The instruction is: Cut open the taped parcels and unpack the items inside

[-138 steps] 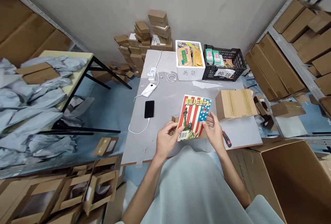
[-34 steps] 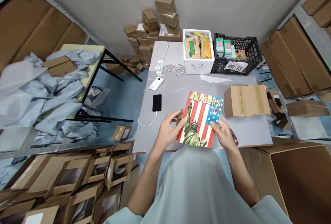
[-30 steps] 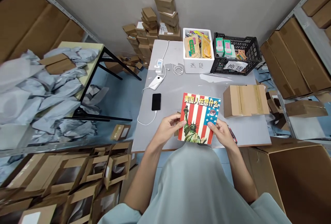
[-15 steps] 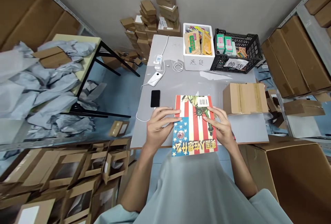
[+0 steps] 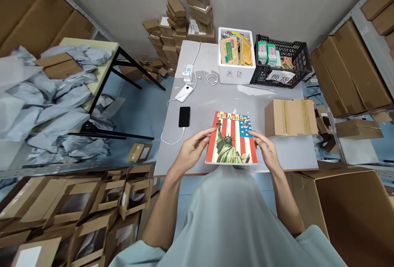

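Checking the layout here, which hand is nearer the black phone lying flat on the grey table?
Left. The left hand grips the striped book's near edge below the black phone; the right hand is across the book.

Flat rectangular paperback book [image 5: 231, 139], closed, glossy cover: red-and-white vertical stripes, blue starred patch at upper right, green Statue of Liberty figure, yellow Chinese title along top edge. Front cover faces up, title edge away from person. Held slightly tilted above near edge of grey table, gripped at both side edges.
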A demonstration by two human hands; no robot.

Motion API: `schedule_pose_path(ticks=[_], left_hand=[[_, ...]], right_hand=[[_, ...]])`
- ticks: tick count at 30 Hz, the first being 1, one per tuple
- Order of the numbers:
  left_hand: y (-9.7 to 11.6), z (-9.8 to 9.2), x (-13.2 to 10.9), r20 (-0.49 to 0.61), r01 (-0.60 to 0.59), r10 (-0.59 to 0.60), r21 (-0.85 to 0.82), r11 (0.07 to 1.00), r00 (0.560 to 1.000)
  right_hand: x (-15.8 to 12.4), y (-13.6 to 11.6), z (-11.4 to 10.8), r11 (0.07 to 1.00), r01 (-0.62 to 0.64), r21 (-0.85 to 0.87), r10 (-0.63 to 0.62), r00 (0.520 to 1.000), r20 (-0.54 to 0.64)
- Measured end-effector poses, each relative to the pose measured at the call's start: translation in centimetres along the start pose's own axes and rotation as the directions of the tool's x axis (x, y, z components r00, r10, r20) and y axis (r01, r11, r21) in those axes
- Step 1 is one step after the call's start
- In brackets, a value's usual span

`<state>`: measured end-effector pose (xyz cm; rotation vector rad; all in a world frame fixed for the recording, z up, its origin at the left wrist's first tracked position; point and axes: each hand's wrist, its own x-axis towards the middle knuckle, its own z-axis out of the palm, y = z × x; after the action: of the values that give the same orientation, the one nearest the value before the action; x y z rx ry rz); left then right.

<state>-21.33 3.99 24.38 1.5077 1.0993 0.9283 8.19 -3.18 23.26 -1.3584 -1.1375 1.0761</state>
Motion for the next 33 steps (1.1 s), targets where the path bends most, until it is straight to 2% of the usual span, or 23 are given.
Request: schedule_pose_path(ticks=[6, 10, 14, 19, 24, 28, 33], left_hand=[[0.8, 0.0, 1.0, -0.072, 0.048, -0.047, 0.021, 0.999, 0.996], [1.6, 0.2, 1.4, -0.021, 0.129, -0.130, -0.039, 0.991, 0.991], [1.4, 0.2, 1.4, 0.037, 0.211, -0.208, -0.067, 0.975, 0.977], [0.1, -0.7, 1.3, 0.048, 0.162, -0.158, -0.085, 0.983, 0.986], [-1.7, -1.7, 1.3, 0.089, 0.131, -0.124, -0.081, 0.988, 0.988], [-3.0, -2.1, 1.1, 0.190, 0.088, -0.067, -0.103, 0.991, 0.980], [-5.1, -1.3, 0.8, 0.340, 0.170, -0.111, -0.149, 0.974, 0.934]], right_hand=[[0.4, -1.4, 0.5, 0.993, -0.104, 0.050, 0.101, 0.992, 0.069], [0.7, -1.5, 1.1, 0.976, -0.195, 0.092, 0.189, 0.979, 0.072], [0.6, -0.8, 1.3, 0.975, -0.214, 0.055, 0.211, 0.976, 0.059], [-0.2, -0.7, 1.7, 0.980, -0.200, 0.005, 0.200, 0.979, 0.029], [-1.5, -0.6, 2.0, 0.974, -0.221, 0.054, 0.219, 0.975, 0.039], [-3.0, 0.4, 2.5, 0.956, -0.260, 0.137, 0.265, 0.964, -0.014], [-5.6, 1.7, 3.9, 0.972, -0.217, 0.089, 0.228, 0.962, -0.150]])
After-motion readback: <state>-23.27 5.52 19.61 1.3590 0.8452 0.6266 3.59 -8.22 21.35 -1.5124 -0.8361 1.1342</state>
